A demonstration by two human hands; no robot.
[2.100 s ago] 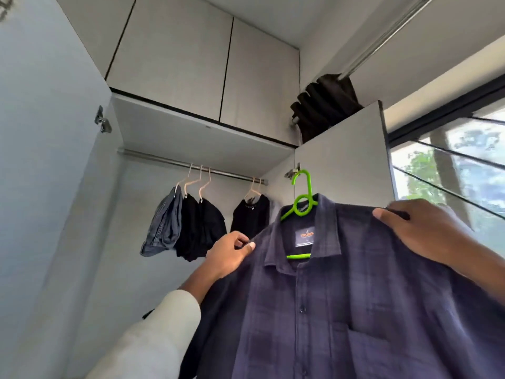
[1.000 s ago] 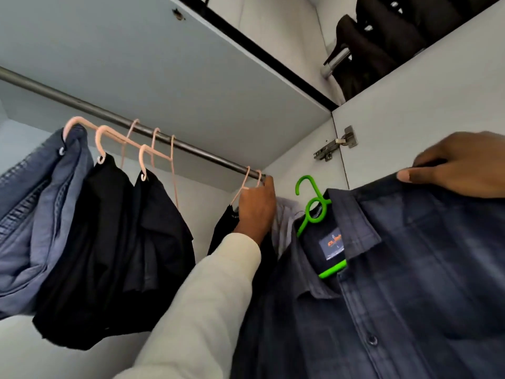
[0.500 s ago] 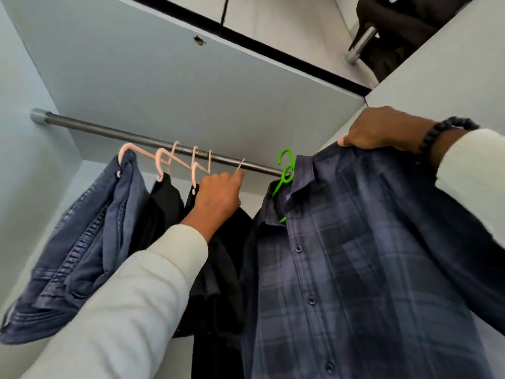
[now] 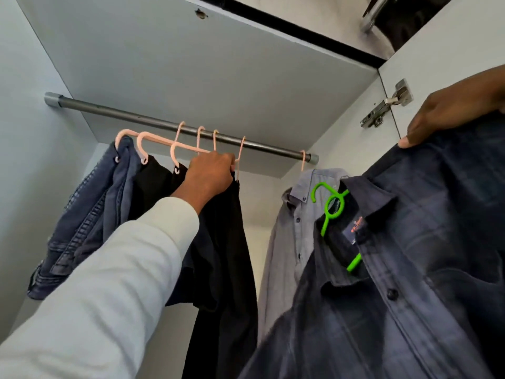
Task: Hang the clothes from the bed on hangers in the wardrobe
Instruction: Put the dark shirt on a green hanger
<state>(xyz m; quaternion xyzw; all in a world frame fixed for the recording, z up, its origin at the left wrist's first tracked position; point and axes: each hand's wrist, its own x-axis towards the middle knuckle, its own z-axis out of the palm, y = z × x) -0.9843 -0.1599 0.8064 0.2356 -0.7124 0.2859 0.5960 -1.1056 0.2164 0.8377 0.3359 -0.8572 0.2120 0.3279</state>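
Left hand (image 4: 210,173) grips pink hangers (image 4: 175,151) on steel rail (image 4: 164,127) (black garments (image 4: 218,242) crowd mid-rail); right hand (image 4: 451,113) pinches plaid shirt (image 4: 410,269) on green hanger (image 4: 332,212).

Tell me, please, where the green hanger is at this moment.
In the head view it sits right of centre, inside the collar of the dark checked shirt held by the right hand; the green hanger is below the rail, not hooked.

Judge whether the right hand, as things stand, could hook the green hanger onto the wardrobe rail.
Probably yes. The right hand holds the dark checked shirt on its green hanger just below the rail, and the left hand holds the black clothes aside, leaving a bare stretch.
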